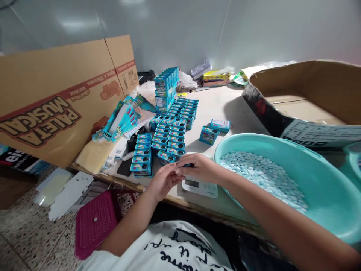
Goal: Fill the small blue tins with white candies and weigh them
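Observation:
My left hand [164,181] and my right hand [199,168] meet at the fingertips above the front of a white digital scale [207,189]. Under my right fingers shows a bit of a small blue box [190,165], mostly hidden by that hand. My left fingers are curled and pinched against the right fingertips; what they grip is covered. Just beyond and to the left stand rows of blue candy boxes [175,145], with round dark openings on top. To the right is a turquoise basin [318,165] with many small pale blue and white candies [262,175].
Stacked blue boxes [166,88] rise behind the rows. Two more boxes [209,134] lie near the basin. Flat blue cartons [120,122] and a large cardboard sheet [64,94] are left. An open cardboard box [304,128] stands right. A magenta stool [94,226] is below the table.

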Demonstrator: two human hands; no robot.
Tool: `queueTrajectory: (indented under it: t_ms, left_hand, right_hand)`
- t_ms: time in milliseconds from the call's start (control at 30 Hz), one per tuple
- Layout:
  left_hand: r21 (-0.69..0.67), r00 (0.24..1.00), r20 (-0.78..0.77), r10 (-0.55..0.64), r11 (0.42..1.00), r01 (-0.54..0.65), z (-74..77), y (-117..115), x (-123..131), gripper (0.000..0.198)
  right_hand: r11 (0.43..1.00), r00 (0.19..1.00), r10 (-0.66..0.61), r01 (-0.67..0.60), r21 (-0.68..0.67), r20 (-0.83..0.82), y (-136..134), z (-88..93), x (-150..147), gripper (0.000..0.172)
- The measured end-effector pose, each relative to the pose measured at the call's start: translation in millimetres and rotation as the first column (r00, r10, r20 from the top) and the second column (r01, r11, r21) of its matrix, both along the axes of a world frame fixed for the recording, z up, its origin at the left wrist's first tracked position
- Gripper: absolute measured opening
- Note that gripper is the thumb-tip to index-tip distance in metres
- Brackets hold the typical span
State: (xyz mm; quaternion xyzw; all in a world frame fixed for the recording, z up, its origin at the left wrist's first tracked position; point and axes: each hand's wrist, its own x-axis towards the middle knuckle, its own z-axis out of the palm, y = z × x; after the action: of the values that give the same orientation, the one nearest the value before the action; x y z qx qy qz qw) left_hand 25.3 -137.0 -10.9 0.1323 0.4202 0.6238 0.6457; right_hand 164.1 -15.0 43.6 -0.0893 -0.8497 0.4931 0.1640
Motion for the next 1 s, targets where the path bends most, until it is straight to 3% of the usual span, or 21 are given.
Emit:
queueTrajectory:
  t_ms: [100,267,400,500,567,600,633,667,700,767,867,1000]
  left_hand:
    - [-0.028,0.996,0.086,-0.03,0.999,0.032,-10.2,0.4,8.9,0.032]
    - [-0.017,0.999,0.01,0.034,0.999,-0.034,-18.7,9.6,24.1,0.031]
    - [-0.008,0.986,-0.125,0.113,0.993,-0.115,-17.3,11.8,22.2,0.032]
    - [0.032,0.94,-0.257,0.225,0.974,-0.224,-6.8,6.1,-3.9,0.029]
    - [0.086,0.862,-0.379,0.337,0.94,-0.33,5.3,2.3,-36.4,0.027]
    - [0.128,0.789,-0.46,0.408,0.909,-0.396,12.0,1.6,-55.5,0.028]
    - [0.208,0.574,-0.681,0.453,0.872,-0.442,18.3,2.0,-75.0,0.029]
    - [0.228,0.339,-0.859,0.385,0.878,-0.42,23.8,3.7,-93.7,0.032]
    - [0.169,0.182,-0.95,0.253,0.908,-0.383,28.1,6.5,-110.5,0.035]
    - [0.073,0.084,-0.99,0.109,0.933,-0.352,32.2,14.6,-135.7,0.033]
    - [-0.059,0.068,-0.997,-0.04,0.95,-0.307,28.9,26.8,-153.2,0.024]
    - [-0.168,-0.004,-0.984,-0.177,0.942,-0.289,20.4,35.0,-163.4,0.032]
  right_hand:
    - [0.993,1.0,-0.03,0.03,-0.111,0.0,0.7,-3.9,3.2,0.05]
    - [0.918,0.974,-0.225,0.224,-0.328,0.035,-2.4,-12.0,3.6,0.052]
    - [0.727,0.921,-0.388,0.333,-0.6,0.041,3.1,-19.2,0.5,0.057]
    - [0.565,0.843,-0.537,0.387,-0.729,0.031,12.1,-22.9,-1.7,0.058]
    - [0.491,0.805,-0.59,0.418,-0.765,0.062,18.0,-24.9,-3.1,0.058]
    - [0.463,0.792,-0.605,0.435,-0.772,0.083,20.4,-25.8,-3.7,0.058]
    - [0.442,0.782,-0.614,0.451,-0.775,0.104,22.2,-26.6,-4.2,0.058]
    - [0.429,0.776,-0.619,0.465,-0.774,0.123,23.6,-27.5,-4.7,0.058]
    - [0.425,0.774,-0.617,0.477,-0.769,0.139,24.4,-28.3,-4.9,0.057]
    - [0.44,0.778,-0.609,0.492,-0.751,0.153,24.9,-29.8,-4.8,0.057]
    - [0.471,0.784,-0.6,0.507,-0.722,0.16,24.3,-32.6,-3.8,0.059]
    - [0.481,0.777,-0.605,0.533,-0.696,0.177,22.4,-36.2,-3.3,0.057]
